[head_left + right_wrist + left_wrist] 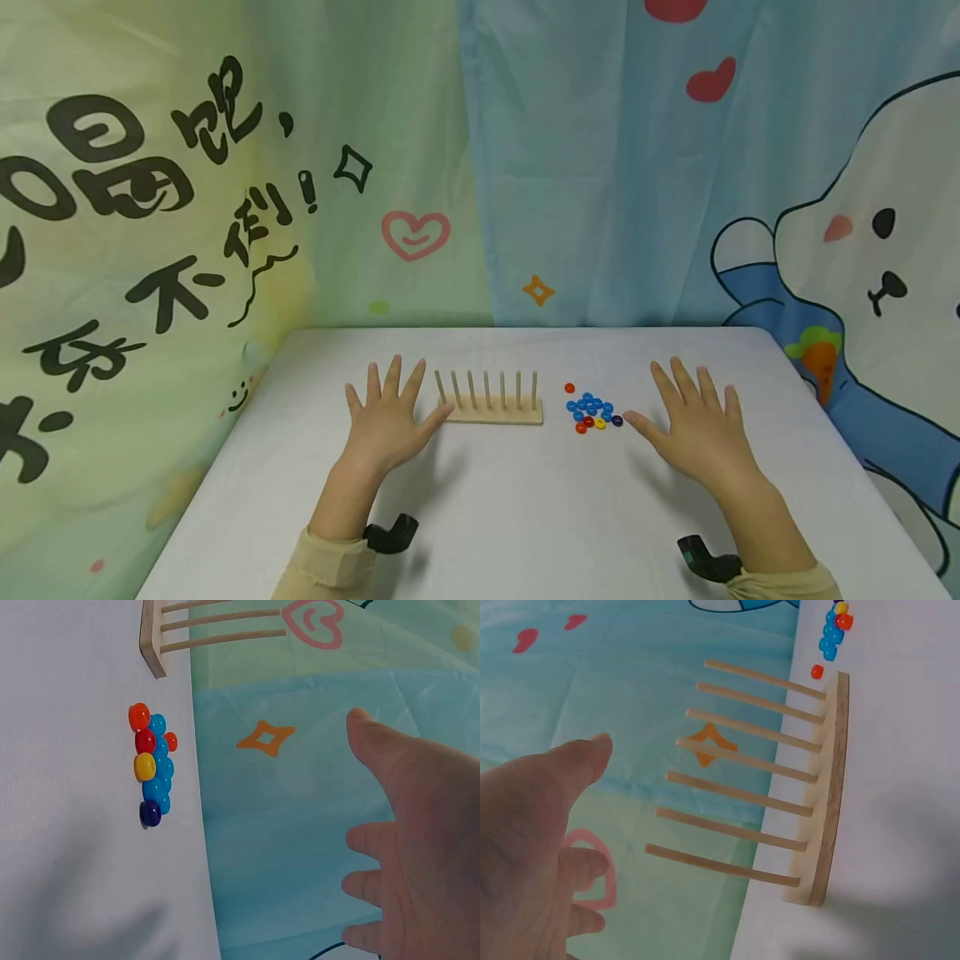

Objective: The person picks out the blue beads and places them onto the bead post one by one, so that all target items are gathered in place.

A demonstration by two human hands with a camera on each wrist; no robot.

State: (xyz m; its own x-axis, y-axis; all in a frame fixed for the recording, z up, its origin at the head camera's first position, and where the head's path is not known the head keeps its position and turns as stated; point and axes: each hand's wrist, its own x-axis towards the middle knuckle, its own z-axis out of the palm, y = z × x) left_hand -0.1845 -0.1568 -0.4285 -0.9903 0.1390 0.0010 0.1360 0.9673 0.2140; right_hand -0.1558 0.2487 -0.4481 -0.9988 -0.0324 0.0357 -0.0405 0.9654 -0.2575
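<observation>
Left grip [386,429]: released; I see the person's bare hand palm down above the bench [517,508], fingers spread, its thumb near one end of the peg stand [495,413] but apart from it in the left wrist view.
Right grip [697,433]: released too, palm down with fingers fanned out; from my head view the thumb points toward the beads [592,411], with a gap between.
Peg stand: on the bench between the hands, nearer the left; I count seven thin wooden pegs [739,794] rising from one long base.
Beads: clustered on the bench right of the stand, mostly blue, with a yellow bead [600,423] and red ones at the near side, a dark blue bead [617,421] nearest the right thumb, and one orange-red bead [570,388] slightly apart at the far side.
Sleeves: beige [330,562], a black mount [390,534] at each wrist.
Curtain [570,167]: green and blue, behind the bench.
</observation>
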